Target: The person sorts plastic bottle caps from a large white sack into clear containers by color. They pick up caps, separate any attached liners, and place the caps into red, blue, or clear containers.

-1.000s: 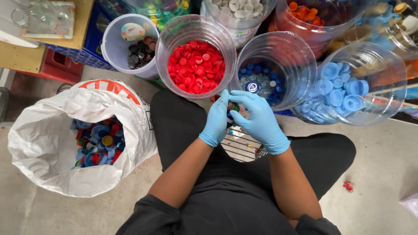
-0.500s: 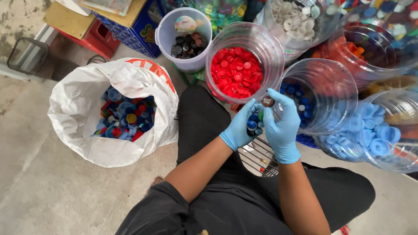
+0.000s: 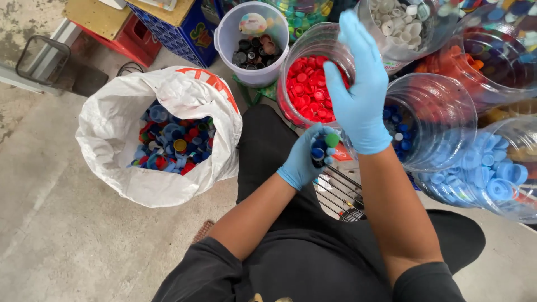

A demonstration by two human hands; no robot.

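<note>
**Cap sorting: mid-handful, right hand up over the jars**

Largest first: we see the white sack [image 3: 120, 168] of mixed caps on the floor at our left, well apart from both hands. Clear jars ahead hold one colour each: red-cap jar [image 3: 307, 89], dark-blue-cap jar [image 3: 433, 120], light-blue-cap jar [image 3: 492, 173]. Right hand [image 3: 358, 95] is raised above the red-cap jar, fingers spread wide, nothing visibly held. Left hand [image 3: 305, 159] cups a small clutch of caps [image 3: 324, 146], one green, others dark blue, fingers curled around them. We judge the next move needs a single cap pinched out and matched to its jar.
</note>
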